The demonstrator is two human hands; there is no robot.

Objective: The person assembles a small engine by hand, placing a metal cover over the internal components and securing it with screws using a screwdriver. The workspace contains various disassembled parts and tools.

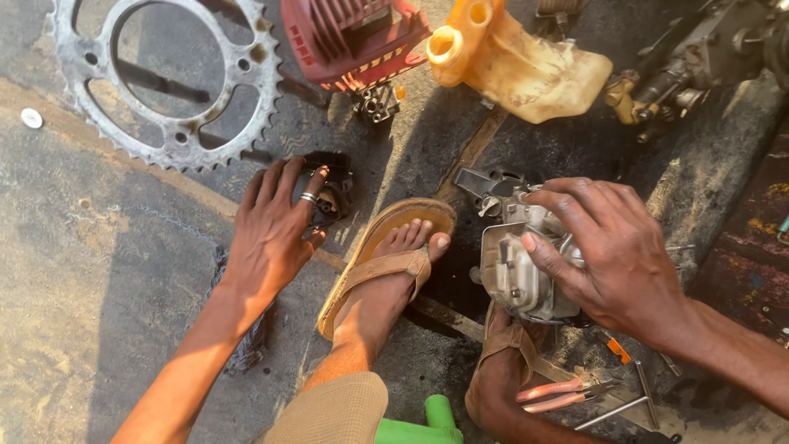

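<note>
At centre frame, the left hand [275,226] spreads its grip over a small black part [329,191]; at right, the right hand [612,251] clasps a grey engine part [514,275].

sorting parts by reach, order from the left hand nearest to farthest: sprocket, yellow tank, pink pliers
1. Sprocket, just above the left hand.
2. Yellow tank, upper middle, up and right.
3. Pink pliers, lower right, past both feet.

Tank and pliers are fairly close in distance.
</note>
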